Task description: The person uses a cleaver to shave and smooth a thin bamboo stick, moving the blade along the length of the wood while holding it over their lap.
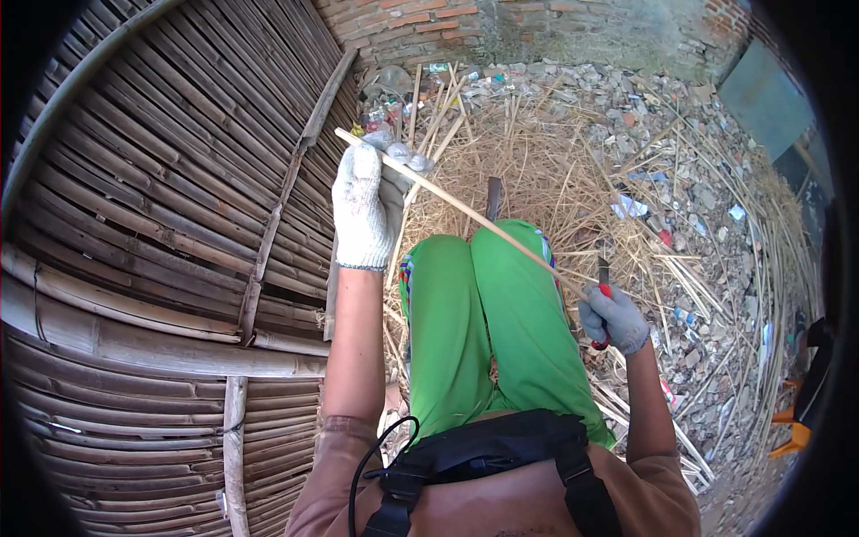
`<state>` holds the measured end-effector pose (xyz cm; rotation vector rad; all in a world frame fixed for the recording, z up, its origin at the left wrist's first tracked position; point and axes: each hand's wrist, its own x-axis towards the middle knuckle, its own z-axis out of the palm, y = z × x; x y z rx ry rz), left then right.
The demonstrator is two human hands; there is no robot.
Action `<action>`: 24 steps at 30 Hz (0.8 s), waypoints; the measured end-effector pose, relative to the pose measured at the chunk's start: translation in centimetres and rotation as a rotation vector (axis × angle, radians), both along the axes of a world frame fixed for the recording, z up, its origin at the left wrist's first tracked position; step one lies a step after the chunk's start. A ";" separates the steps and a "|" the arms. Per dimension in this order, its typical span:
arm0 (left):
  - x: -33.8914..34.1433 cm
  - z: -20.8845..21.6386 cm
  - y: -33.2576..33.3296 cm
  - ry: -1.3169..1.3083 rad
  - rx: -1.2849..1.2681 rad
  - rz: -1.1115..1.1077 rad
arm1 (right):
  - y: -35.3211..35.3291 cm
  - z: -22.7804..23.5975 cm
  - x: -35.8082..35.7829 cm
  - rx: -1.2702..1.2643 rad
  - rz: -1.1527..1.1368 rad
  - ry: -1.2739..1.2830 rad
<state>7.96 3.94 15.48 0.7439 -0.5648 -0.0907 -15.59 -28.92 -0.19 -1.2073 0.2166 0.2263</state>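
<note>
Straw (541, 179) lies below a slender, pale stick (447, 198).

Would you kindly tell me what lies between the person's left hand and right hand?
In the head view, a pale, thin stick spans the stretch from the left hand to the right hand, passing over the green trousers.

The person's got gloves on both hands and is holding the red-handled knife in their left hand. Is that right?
Not quite: the knife is in the other hand. The head view shows the red-handled knife in the right hand, while the left hand holds a long thin strip. Both hands do have gloves on.
</note>
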 end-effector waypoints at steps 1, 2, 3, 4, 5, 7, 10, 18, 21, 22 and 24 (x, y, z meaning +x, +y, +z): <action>-0.2 -0.2 -0.9 0.004 -0.003 -0.012 | -0.2 0.0 -0.5 0.024 0.016 0.001; -0.5 -0.6 -1.8 -0.011 0.011 0.020 | 0.8 0.9 -0.5 0.026 0.008 0.008; -0.9 -1.1 -2.9 -0.028 0.025 0.051 | 2.4 1.7 -0.1 0.072 -0.025 0.043; -2.3 -2.2 -4.7 0.004 0.202 0.119 | 4.1 3.1 0.3 0.111 -0.064 0.082; -4.1 -3.7 -5.7 -0.007 0.336 0.128 | 6.3 4.3 0.9 0.106 -0.083 0.098; -7.4 -7.5 -7.7 0.066 0.481 -0.012 | 9.2 5.8 2.0 0.096 -0.124 0.120; -8.7 -10.2 -7.9 0.192 0.437 -0.028 | 9.7 5.9 2.6 -0.230 0.061 0.031; -12.7 -9.8 1.4 0.569 0.592 -0.336 | 3.0 0.9 5.8 -0.586 -0.350 -0.079; -14.6 -11.0 2.5 0.642 0.615 -0.409 | 2.7 0.3 9.4 -0.667 -0.308 -0.041; -14.9 -11.2 2.4 0.634 0.640 -0.403 | 2.7 -0.7 10.9 -0.778 -0.348 -0.088; -15.7 -12.0 2.4 0.673 0.655 -0.384 | 3.8 -1.7 12.2 -0.888 -0.342 -0.110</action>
